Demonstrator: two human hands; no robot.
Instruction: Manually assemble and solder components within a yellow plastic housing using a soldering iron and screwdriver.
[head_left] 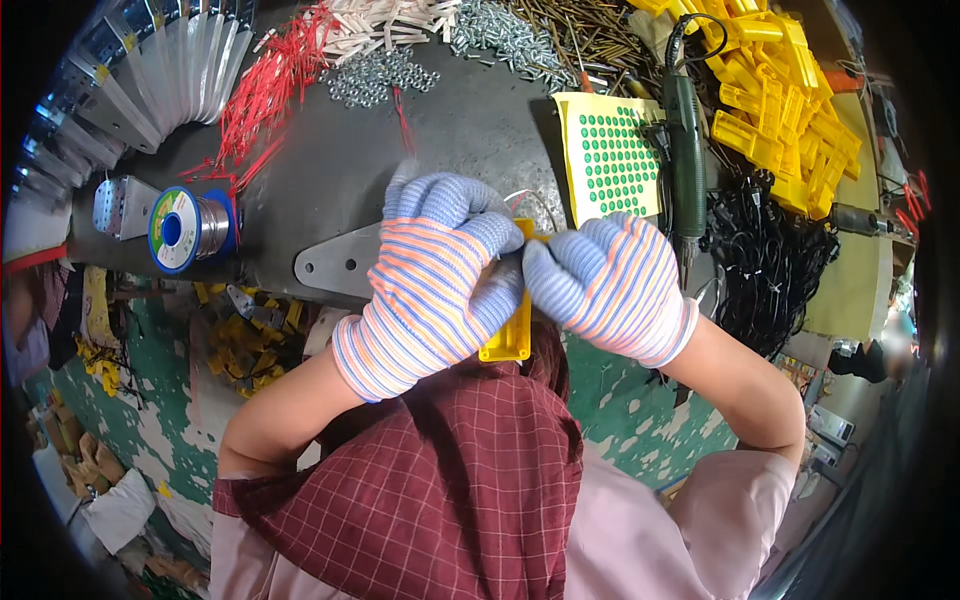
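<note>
Yellow plastic case [511, 343] sits between the person's two gloved hands, at the near edge of the dark bench [480, 120], its narrow end pointing back toward the person. The left hand [430, 275] is bent nearly closed, thumb and forefinger set against the case's left side, and has hold of it there. The right hand [613, 280] has its fingers curled in and drawn together over the case's right side; its fingertips meet close to the left hand's, and whether they pinch the case or some small part in it I cannot tell. A thin wire [537, 197] curves up just beyond the case.

Left of the hands, a flat metal plate [335, 264] with holes lies by the left wrist, and farther left stands a blue-rimmed spool [176, 230] of silvery wire. Red wires [262, 115] lie in a heap beyond, next to piles of small nuts [375, 78] and screws [510, 48]. Right of those, a sheet with green dots [618, 150] lies beside a dark green power screwdriver [686, 150]. Black cords [765, 265] and a heap of yellow plastic parts [780, 95] fill the right side.
</note>
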